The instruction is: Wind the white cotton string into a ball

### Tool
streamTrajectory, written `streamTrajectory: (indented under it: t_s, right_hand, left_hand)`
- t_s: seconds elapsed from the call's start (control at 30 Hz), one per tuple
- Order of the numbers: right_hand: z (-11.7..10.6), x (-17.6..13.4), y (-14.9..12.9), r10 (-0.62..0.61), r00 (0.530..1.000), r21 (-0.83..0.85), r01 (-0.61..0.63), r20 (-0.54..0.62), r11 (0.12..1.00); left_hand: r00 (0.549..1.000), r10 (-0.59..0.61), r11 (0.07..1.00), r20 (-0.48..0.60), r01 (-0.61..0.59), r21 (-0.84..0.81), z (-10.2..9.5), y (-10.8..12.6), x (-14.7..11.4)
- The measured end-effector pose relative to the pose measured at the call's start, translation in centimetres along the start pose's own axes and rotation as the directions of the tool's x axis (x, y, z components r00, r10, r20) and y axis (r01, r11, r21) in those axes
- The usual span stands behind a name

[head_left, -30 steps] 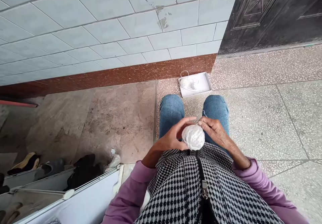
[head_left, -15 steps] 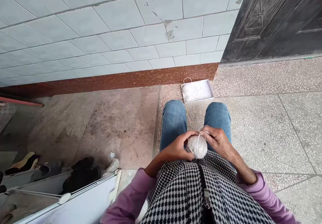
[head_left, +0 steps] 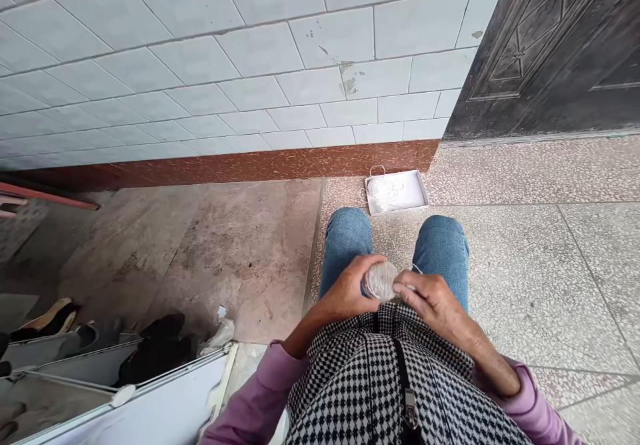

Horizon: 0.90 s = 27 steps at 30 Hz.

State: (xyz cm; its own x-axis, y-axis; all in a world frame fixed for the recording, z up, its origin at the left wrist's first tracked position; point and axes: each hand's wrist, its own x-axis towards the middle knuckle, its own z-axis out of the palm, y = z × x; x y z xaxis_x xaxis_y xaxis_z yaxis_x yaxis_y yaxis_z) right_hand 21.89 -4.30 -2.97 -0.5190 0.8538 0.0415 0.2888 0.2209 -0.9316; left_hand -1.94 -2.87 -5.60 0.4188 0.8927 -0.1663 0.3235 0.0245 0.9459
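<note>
A ball of white yarn (head_left: 380, 281) sits above my lap. My left hand (head_left: 351, 289) is wrapped round its left side, with the thumb along the top edge and the fingers below. At the ball's right side, my right hand (head_left: 429, 298) pinches a strand of the yarn between thumb and fingers. A short bit of the strand shows above the right knuckles; the rest is hidden by the hand. Past my knees, a shallow white box (head_left: 411, 191) lies on the floor with loose loops of white yarn (head_left: 383, 191) at its left end.
The tiled wall (head_left: 260, 75) with a brown base strip rises behind the box. A dark carved door (head_left: 560, 51) is at the right. To my lower left stands a white shoe rack (head_left: 165, 391) holding dark shoes (head_left: 157, 348).
My left hand has turned the yarn ball and shifted it slightly left and up. The right hand has moved from the ball's top to its right side. The view has tilted slightly.
</note>
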Motion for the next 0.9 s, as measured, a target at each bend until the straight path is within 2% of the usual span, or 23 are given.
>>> streamTrajectory:
  t_s: [0.07,0.13,0.23,0.3,0.4,0.47,0.5,0.53,0.6,0.67,0.7,0.73,0.8,0.9]
  right_hand:
    - [-1.2,0.7,1.0,0.032,0.998,0.037,-0.029,-0.063,0.999]
    - [-1.3,1.2,2.2,0.073,0.992,0.076,-0.065,-0.099,0.995]
    - [0.5,1.2,3.2,0.119,0.989,0.071,-0.113,-0.083,0.991]
    - [1.9,0.7,3.0,0.125,0.992,0.034,-0.124,-0.034,0.992]
    - [2.3,-0.1,1.5,0.087,0.995,-0.014,-0.087,0.037,0.996]
    - [1.2,-0.1,0.5,0.046,0.998,-0.025,-0.045,0.05,0.999]
    - [0.2,0.1,0.2,0.029,0.999,-0.019,-0.029,0.042,0.999]
    - [-0.8,0.5,0.1,0.018,1.0,-0.01,-0.018,0.02,1.0]
    - [-2.7,1.7,0.4,0.019,0.998,0.024,-0.018,-0.058,1.0]
    - [-3.9,3.0,1.4,0.036,0.989,0.092,-0.023,-0.144,0.996]
    - [-4.2,3.5,2.1,0.047,0.982,0.131,-0.023,-0.184,0.991]
    - [-4.1,3.9,2.8,0.061,0.974,0.164,-0.025,-0.218,0.986]
    - [-3.3,4.2,3.9,0.094,0.961,0.194,-0.044,-0.258,0.98]
    - [-1.1,3.3,4.4,0.134,0.967,0.166,-0.099,-0.216,0.981]
  left_hand:
    - [0.983,0.006,0.993,0.186,0.017,-0.12,0.2,0.3,-0.7]
    - [0.976,-0.003,0.945,0.217,0.074,-0.318,0.0,0.5,-0.9]
    - [0.997,-0.076,0.842,0.035,0.082,-0.533,-0.6,0.4,-0.1]
    - [0.99,-0.118,0.828,-0.081,0.053,-0.558,-0.8,0.2,1.0]
    - [0.973,-0.094,0.922,-0.209,0.006,-0.388,-0.7,0.0,2.8]
    - [0.957,-0.008,0.988,-0.289,-0.037,-0.149,-0.5,0.2,3.7]
    - [0.958,0.042,0.998,-0.284,-0.054,-0.034,-0.4,0.4,4.1]
    - [0.967,0.084,0.996,-0.24,-0.073,0.054,-0.3,0.7,4.3]
    - [0.992,0.118,0.989,-0.033,-0.114,0.092,-0.3,1.5,4.5]
    - [0.975,0.101,0.994,0.198,-0.093,-0.048,-0.4,2.1,4.4]
    - [0.959,0.092,0.987,0.267,-0.053,-0.151,-0.5,2.3,4.3]
    - [0.952,0.088,0.965,0.292,-0.009,-0.261,-0.6,2.4,4.2]
    - [0.971,0.071,0.886,0.229,0.044,-0.462,-1.0,2.3,4.0]
    - [1.0,-0.018,0.761,0.011,0.021,-0.648,-1.6,1.6,4.0]
